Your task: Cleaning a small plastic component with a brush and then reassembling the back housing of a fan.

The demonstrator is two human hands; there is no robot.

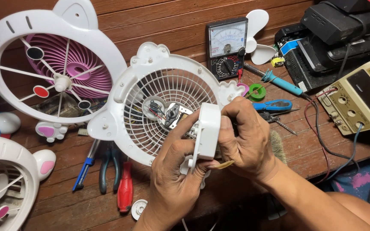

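- A red-handled screwdriver (125,190) and dark-handled pliers (108,167) lay unused on the brown wooden workbench (159,25).
- The left hand (174,171) gripped the white plastic motor cover (205,132) from below, against the white round fan grille (168,85).
- The right hand (247,137) pinched the cover's far edge; keeping both grips level would likely seat it squarely.
- A black analogue multimeter (227,47) stood behind.

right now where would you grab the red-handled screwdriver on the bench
By its red handle, coming straight down from above. The screwdriver lies flat and nearly upright in view beside the pliers, so pinch across the handle's lower half, clear of the left hand.
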